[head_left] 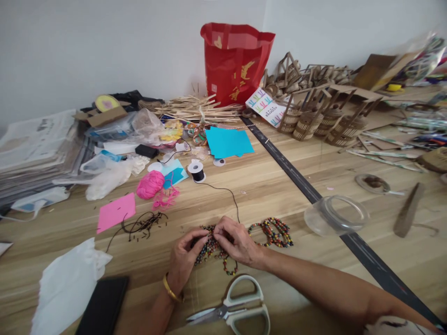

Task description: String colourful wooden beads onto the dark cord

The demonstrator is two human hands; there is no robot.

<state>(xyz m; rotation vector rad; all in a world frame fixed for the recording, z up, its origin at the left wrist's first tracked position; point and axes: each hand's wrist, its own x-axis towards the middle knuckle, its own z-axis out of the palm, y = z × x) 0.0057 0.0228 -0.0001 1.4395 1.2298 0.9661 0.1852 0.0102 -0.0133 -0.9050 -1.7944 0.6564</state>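
Observation:
Small multicoloured beads (208,249) lie in a loose pile on the wooden table, between and under my hands. My left hand (184,255), with a gold bangle at the wrist, has thumb and forefinger closed together at the pile; what they hold is too small to make out. Just right of it, my right hand (238,241) pinches the black cord (232,193), which runs down from a white spool (197,171). A short strung length of beads (229,267) curves out below my right hand. Finished-looking bead bracelets (276,232) lie to its right.
White-handled scissors (244,304) lie partly open near the front edge. Cut black cord pieces (145,225), pink yarn (151,184) and pink paper (116,211) are left. A clear plastic container (335,215) stands right. Behind are blue sheets (228,142), a red bag (237,65) and small baskets (312,121).

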